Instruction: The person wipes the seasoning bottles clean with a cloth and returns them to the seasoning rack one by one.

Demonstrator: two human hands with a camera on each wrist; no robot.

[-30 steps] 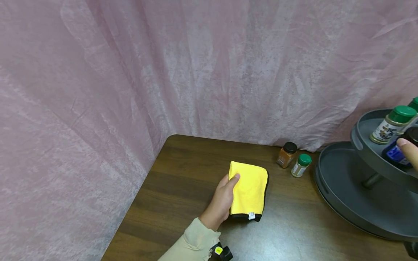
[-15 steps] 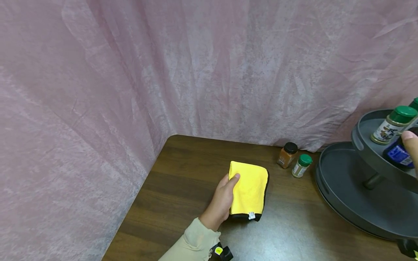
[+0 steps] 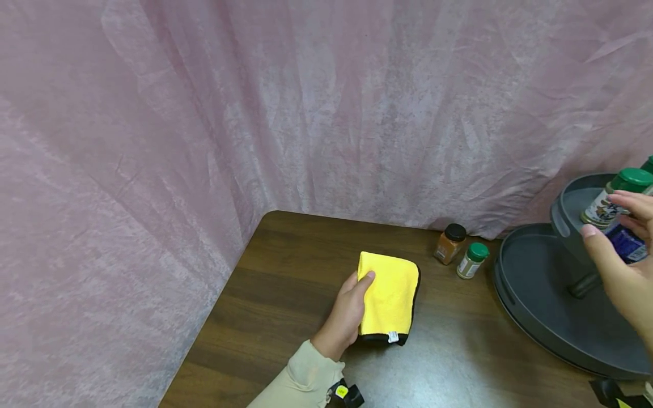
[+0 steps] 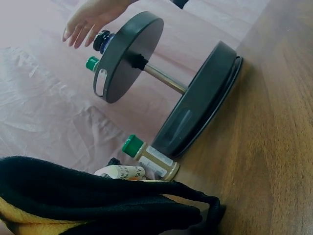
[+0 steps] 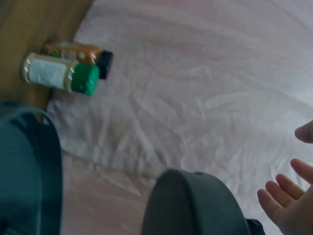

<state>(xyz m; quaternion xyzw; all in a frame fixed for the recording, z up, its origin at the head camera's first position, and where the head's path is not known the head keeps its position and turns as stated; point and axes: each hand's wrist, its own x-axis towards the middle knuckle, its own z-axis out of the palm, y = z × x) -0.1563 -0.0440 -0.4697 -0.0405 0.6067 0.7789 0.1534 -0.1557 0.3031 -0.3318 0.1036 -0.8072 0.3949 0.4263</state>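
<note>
My left hand (image 3: pixel 340 323) grips the left edge of a folded yellow microfiber cloth (image 3: pixel 391 297), thumb on top. The cloth has black edging and a small white tag; its dark side fills the bottom of the left wrist view. At the right, my right hand (image 3: pixel 627 272) holds nothing, its thumb and fingers apart over the upper tray (image 3: pixel 579 192) of a grey two-tier stand. Beside those fingers stand a jar with a blue label (image 3: pixel 626 242) and a green-capped spice bottle (image 3: pixel 601 208). The left wrist view shows the right hand (image 4: pixel 95 18) above the jar's black cap (image 4: pixel 101 40).
On the wooden table (image 3: pixel 291 255), a black-capped orange spice jar (image 3: pixel 448 247) and a green-capped spice bottle (image 3: pixel 468 265) stand left of the stand's wide lower tray (image 3: pixel 541 289). A pink curtain (image 3: pixel 347 113) hangs behind the table.
My right hand has let go of the blue-labelled jar and moved left and nearer, fingers spread. The left hand and the cloth stay where they were.
</note>
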